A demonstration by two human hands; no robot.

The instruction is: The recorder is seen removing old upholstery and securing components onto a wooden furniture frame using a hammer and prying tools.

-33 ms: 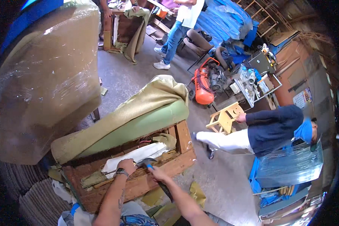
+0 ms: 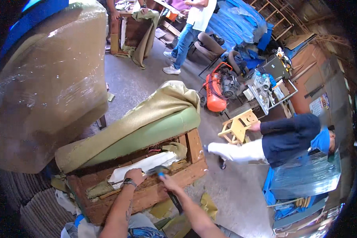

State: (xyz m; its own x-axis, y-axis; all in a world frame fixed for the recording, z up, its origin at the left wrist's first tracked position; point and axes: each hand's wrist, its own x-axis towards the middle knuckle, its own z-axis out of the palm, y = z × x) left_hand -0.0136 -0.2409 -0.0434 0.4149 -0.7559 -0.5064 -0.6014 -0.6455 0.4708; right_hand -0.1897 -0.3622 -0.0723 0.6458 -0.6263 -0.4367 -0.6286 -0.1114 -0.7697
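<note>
My left hand (image 2: 135, 175) is closed around something small I cannot make out, over a strip of white fabric (image 2: 144, 162) inside an open wooden furniture frame (image 2: 193, 144). Just to its right, my right hand (image 2: 168, 183) grips a hammer (image 2: 174, 200), its head (image 2: 154, 170) close to the left hand and slightly blurred. A green padded roll (image 2: 154, 129) runs along the frame's far side, partly covered by loose beige upholstery fabric (image 2: 119, 123). A scrap of olive fabric (image 2: 99, 190) lies in the near left part of the frame.
Plastic-wrapped furniture (image 2: 47, 91) stands left. A person in a dark top (image 2: 289, 139) walks at right holding a wooden chair (image 2: 238, 125). Two people (image 2: 200, 14) (image 2: 113, 12) are at the back. An orange compressor (image 2: 214, 93), cluttered table (image 2: 261, 89) and wrapped panels (image 2: 305, 176) stand right.
The view has shifted slightly, with the scene a little lower and to the right. My right hand and hammer look a little higher and to the right, with more blur.
</note>
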